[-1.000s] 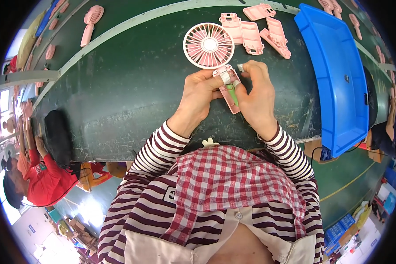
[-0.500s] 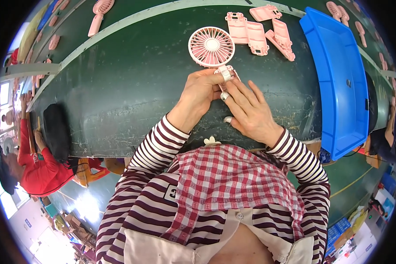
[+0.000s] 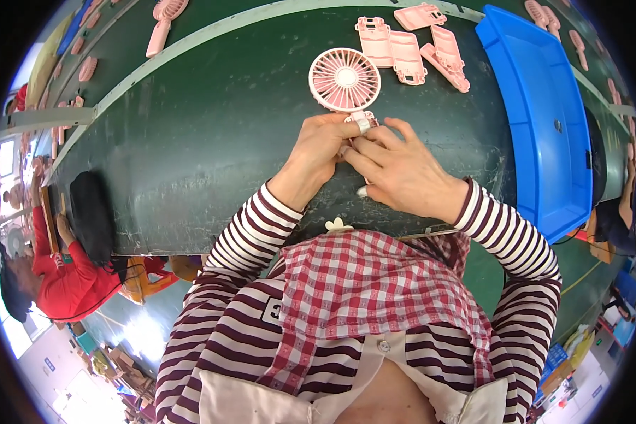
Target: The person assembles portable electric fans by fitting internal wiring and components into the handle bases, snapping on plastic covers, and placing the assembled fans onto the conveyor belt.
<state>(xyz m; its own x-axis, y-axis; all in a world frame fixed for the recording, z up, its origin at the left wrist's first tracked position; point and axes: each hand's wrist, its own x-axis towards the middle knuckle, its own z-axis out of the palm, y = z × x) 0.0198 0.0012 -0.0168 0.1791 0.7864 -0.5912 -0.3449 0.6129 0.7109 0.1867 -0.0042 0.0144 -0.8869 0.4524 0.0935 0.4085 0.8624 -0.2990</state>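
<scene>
A pink handheld fan (image 3: 345,79) with a round white-rimmed grille lies on the green worktable, its handle toward me. My left hand (image 3: 316,147) is closed round the handle, thumb on top with a white cover on it. The handle's inside (image 3: 364,119) appears open near the thumb, but my fingers hide most of it. From the other side, my right hand (image 3: 406,169) bends its fingers onto the handle, beside the left thumb. White covers also show on fingertips of that hand, and its thumb stands apart below. Whatever small part lies between the fingertips is hidden.
Several pink handle shells (image 3: 406,56) lie beyond the fan to the right. A blue plastic bin (image 3: 537,134) stands at the right. Another pink fan (image 3: 160,32) lies far left, near a black bundle (image 3: 92,219). A person in a red top (image 3: 74,283) sits at the left.
My right hand's fingers have bent in closer to the handle, and its forearm has swung outward to the right. The fan has shifted slightly right and nearer.
</scene>
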